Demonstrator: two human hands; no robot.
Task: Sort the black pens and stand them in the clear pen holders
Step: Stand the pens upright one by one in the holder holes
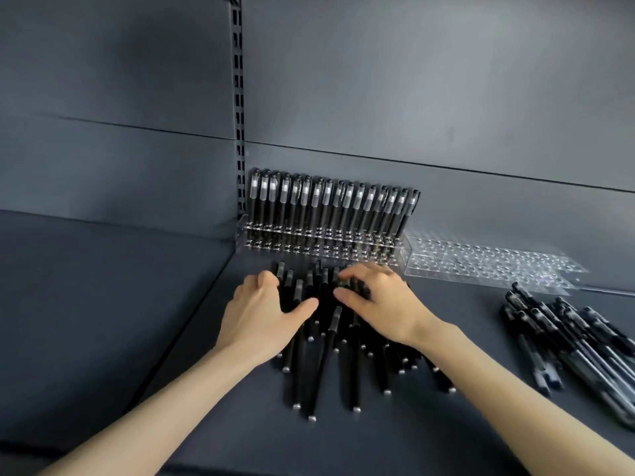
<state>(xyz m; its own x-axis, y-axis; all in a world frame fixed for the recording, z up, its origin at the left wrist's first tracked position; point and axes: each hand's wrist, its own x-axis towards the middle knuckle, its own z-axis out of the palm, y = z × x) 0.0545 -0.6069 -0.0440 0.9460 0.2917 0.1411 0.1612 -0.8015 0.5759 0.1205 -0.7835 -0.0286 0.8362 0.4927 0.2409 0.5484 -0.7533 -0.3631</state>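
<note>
From the head view, both hands were down on a loose pile of black pens lying on the shelf, the pens running roughly away from the person. The left hand lay spread over the pile's left edge, thumb out, fingers relaxed and gripping nothing. The right hand had its fingers bent down into the pens. Whether it pinched one could not be told.

Just beyond the fingertips stood a clear pen holder. Its back row was filled with upright pens and its nearer holes were free. To the right hand's outer side lay a second holder, empty, and nearer the person a second heap of pens.

The step looked like gathering and aligning the pile before loading. The next move would call for singling out one pen, turning it upright and lowering it into a free hole without knocking the standing row.
</note>
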